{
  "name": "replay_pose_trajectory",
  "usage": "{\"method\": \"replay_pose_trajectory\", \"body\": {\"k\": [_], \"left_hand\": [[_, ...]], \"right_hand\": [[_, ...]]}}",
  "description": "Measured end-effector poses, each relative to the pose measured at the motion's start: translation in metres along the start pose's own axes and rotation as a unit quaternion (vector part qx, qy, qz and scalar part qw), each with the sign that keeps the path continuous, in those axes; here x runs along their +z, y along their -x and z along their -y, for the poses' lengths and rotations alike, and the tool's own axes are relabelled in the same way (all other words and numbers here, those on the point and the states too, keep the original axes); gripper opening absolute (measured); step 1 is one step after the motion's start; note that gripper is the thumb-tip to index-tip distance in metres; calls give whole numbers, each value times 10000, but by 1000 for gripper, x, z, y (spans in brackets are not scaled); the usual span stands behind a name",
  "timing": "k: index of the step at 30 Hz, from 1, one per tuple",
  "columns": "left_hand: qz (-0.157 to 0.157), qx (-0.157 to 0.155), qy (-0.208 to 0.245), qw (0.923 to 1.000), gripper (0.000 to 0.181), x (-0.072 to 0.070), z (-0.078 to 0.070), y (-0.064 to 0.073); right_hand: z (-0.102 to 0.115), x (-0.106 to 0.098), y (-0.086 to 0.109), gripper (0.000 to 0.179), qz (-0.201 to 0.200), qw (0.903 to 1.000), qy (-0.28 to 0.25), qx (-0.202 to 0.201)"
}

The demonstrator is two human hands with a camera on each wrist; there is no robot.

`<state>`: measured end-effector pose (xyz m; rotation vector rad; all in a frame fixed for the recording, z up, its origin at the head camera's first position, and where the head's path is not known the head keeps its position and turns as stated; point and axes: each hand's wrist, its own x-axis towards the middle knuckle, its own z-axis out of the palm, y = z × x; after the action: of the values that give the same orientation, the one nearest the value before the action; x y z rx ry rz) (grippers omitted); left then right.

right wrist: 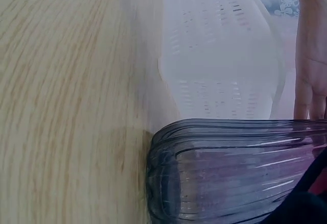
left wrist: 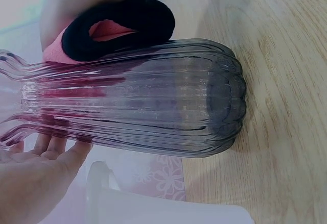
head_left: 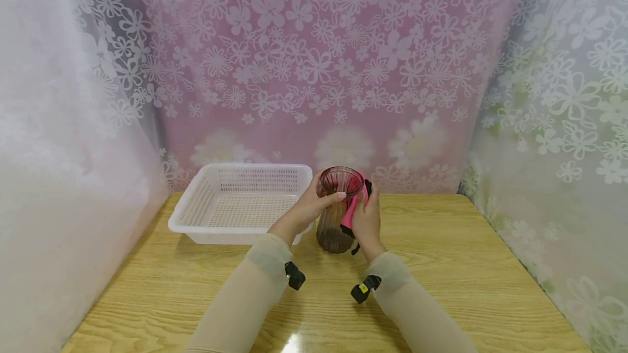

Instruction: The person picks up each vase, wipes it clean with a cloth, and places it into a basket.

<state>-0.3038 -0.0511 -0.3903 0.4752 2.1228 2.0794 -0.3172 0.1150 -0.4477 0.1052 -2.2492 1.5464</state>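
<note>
Ribbed glass vase [head_left: 331,229], roughly upright just right of the white basket [head_left: 221,230], base down at the wooden table [head_left: 441,266], though impossible to tell whether quite touching. Gripped at the neck by the curled left hand [head_left: 306,206], with a thumb near the rim, likely to keep so tall a body from tipping or turning. Met on the right flank by a pink cloth [head_left: 349,218] with black edging, clasped in the bent fingers of the right hand [head_left: 368,223], apparently for a soft layer against smooth glass.
</note>
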Motion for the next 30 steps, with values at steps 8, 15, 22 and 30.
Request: {"method": "replay_pose_trajectory", "body": {"k": [8, 15, 22, 30], "left_hand": [[10, 8, 25, 10000, 89, 0, 1, -1], [-34, -16, -40, 10000, 89, 0, -1, 0], [-46, -23, 3, 10000, 89, 0, 0, -1], [-14, -22, 23, 10000, 88, 1, -2, 0]], "right_hand": [[-8, -1, -1, 69, 134, 9998, 121, 75], [-13, -1, -2, 65, 304, 9993, 184, 153], [-19, -3, -1, 61, 511, 9980, 265, 265], [-30, -3, -3, 61, 764, 9950, 490, 428]]}}
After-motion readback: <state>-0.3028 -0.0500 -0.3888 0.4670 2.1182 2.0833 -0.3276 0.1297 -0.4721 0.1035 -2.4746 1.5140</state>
